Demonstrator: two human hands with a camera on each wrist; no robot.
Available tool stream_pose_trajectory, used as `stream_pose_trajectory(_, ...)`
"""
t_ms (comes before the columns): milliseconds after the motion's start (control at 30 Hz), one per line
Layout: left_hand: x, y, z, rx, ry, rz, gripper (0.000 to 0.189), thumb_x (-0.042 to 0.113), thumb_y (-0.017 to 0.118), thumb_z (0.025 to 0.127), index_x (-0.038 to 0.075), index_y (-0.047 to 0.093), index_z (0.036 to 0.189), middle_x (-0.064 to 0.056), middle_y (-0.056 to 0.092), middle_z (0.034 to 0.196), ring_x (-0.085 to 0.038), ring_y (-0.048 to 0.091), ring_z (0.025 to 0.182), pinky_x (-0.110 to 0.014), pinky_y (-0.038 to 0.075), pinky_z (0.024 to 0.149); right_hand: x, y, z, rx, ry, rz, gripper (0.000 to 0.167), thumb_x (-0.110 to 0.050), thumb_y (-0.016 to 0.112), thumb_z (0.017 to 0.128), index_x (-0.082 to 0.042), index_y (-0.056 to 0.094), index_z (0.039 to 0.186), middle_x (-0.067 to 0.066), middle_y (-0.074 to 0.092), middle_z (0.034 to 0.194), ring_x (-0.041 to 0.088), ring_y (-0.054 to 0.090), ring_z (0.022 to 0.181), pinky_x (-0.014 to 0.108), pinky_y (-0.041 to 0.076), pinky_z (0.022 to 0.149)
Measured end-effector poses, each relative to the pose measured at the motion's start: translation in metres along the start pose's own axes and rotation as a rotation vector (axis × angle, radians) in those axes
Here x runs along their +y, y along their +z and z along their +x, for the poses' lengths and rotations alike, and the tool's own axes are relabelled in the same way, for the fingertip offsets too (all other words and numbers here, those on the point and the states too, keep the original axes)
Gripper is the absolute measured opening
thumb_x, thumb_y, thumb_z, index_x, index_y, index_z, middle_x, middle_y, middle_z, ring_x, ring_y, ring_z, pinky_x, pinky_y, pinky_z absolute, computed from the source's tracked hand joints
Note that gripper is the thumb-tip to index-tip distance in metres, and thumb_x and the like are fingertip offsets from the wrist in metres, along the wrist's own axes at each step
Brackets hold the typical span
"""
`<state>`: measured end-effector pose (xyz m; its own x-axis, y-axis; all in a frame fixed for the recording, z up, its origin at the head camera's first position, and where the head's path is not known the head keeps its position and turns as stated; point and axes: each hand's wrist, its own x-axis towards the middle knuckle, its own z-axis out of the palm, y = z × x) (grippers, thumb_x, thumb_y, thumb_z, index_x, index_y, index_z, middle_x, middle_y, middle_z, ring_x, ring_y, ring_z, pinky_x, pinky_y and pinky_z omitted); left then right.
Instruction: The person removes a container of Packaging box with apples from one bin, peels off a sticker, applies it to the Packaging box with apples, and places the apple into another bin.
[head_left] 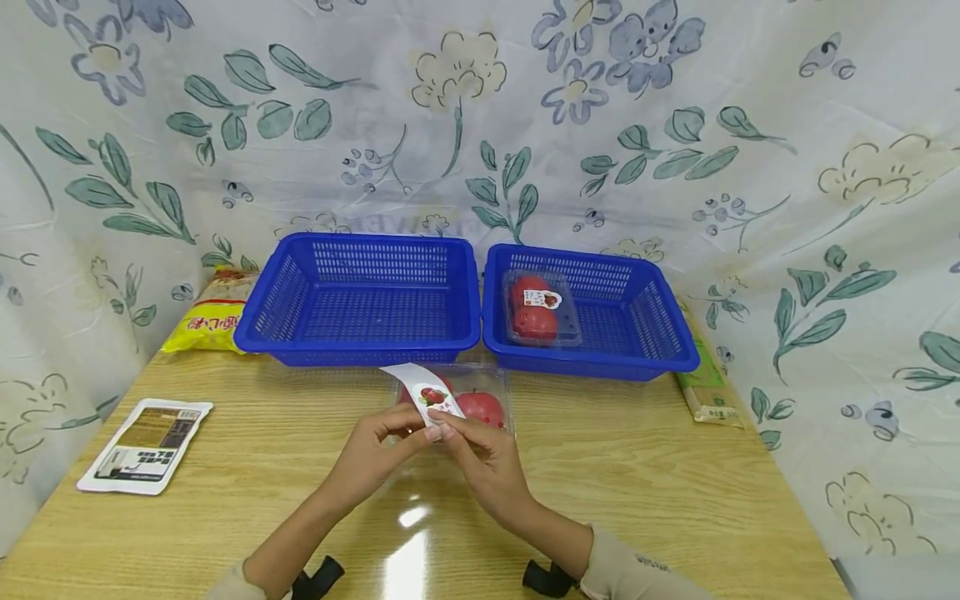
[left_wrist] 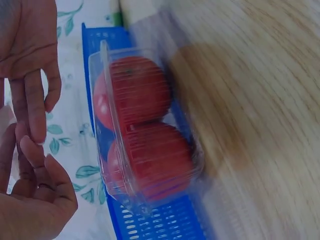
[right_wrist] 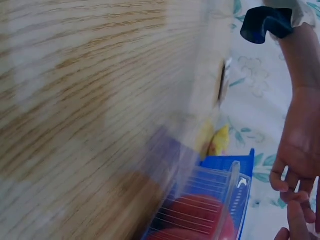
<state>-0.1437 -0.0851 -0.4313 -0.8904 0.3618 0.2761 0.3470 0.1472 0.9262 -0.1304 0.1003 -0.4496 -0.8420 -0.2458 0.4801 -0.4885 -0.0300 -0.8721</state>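
Both hands meet over a clear plastic box (head_left: 504,385) on the table. My left hand (head_left: 375,457) and right hand (head_left: 487,467) pinch the lower end of a white sticker strip (head_left: 405,377) between thumbs and fingers. The strip carries a printed red fruit with leaves, and its free end curves up to the left. Two round red fruits (left_wrist: 157,157) lie in the lidded box. In the left wrist view, the left hand (left_wrist: 37,192) is below the right hand (left_wrist: 30,55), fingertips close together. The right wrist view shows the left hand (right_wrist: 300,150) and the right fingertips (right_wrist: 296,220).
Behind the box stand two blue baskets, the left basket (head_left: 360,354) and the right basket (head_left: 600,364). A labelled box of red fruits (head_left: 536,323) lies in the right one. A yellow bag (head_left: 213,321), a white pouch (head_left: 146,446) and a green-beige packet (head_left: 708,387) are at the sides.
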Motion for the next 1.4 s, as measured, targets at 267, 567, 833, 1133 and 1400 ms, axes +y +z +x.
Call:
stream_pose_trajectory(267, -0.001, -0.002, 0.001, -0.023, -0.053, -0.161, 0.018, 0.006, 0.061, 0.097, -0.007, 0.071, 0.104, 0.004, 0.074, 0.090, -0.011, 0.069, 0.086, -0.029, 0.057, 0.082, 0.004, 0.000, 0.003, -0.057, -0.062, 0.036, 0.035, 0.005, 0.052, 0.099, 0.008, 0.057, 0.134, 0.026, 0.066, 0.122, 0.016, 0.071, 0.102, 0.045, 0.057, 0.082)
stream_pose_trajectory(567, -0.002, -0.003, 0.000, -0.023, -0.050, -0.142, 0.014, 0.004, 0.061, 0.096, -0.006, 0.071, 0.101, 0.009, 0.070, 0.084, -0.007, 0.062, 0.079, -0.028, 0.055, 0.073, 0.003, 0.001, 0.006, -0.109, -0.066, 0.052, 0.044, 0.003, 0.053, 0.099, 0.003, 0.049, 0.143, 0.026, 0.063, 0.127, 0.017, 0.073, 0.095, 0.042, 0.059, 0.078)
stream_pose_trajectory(833, -0.002, -0.005, 0.000, -0.034, -0.086, -0.203, 0.020, 0.002, 0.060, 0.096, -0.009, 0.063, 0.112, 0.009, 0.074, 0.087, -0.010, 0.069, 0.086, -0.030, 0.057, 0.080, 0.004, -0.003, 0.010, -0.108, -0.018, 0.066, 0.036, 0.000, 0.046, 0.103, 0.005, 0.055, 0.138, 0.026, 0.064, 0.126, 0.017, 0.072, 0.095, 0.037, 0.060, 0.077)
stream_pose_trajectory(1133, 0.001, -0.004, 0.002, 0.036, -0.153, -0.156, 0.026, 0.014, 0.064, 0.097, -0.003, 0.068, 0.116, -0.005, 0.073, 0.104, -0.013, 0.069, 0.095, -0.030, 0.056, 0.086, 0.005, -0.003, 0.012, -0.122, 0.072, 0.084, 0.036, -0.004, 0.047, 0.104, 0.003, 0.055, 0.138, 0.023, 0.060, 0.134, 0.045, 0.070, 0.076, 0.045, 0.059, 0.062)
stream_pose_trajectory(1400, -0.003, -0.005, -0.001, 0.054, -0.163, -0.141, 0.023, 0.008, 0.062, 0.097, -0.009, 0.064, 0.112, 0.005, 0.069, 0.077, -0.010, 0.062, 0.072, -0.026, 0.053, 0.076, 0.002, -0.005, 0.013, -0.140, 0.168, 0.063, 0.035, -0.010, 0.046, 0.106, -0.002, 0.058, 0.138, 0.027, 0.072, 0.093, 0.029, 0.071, 0.062, 0.047, 0.056, 0.051)
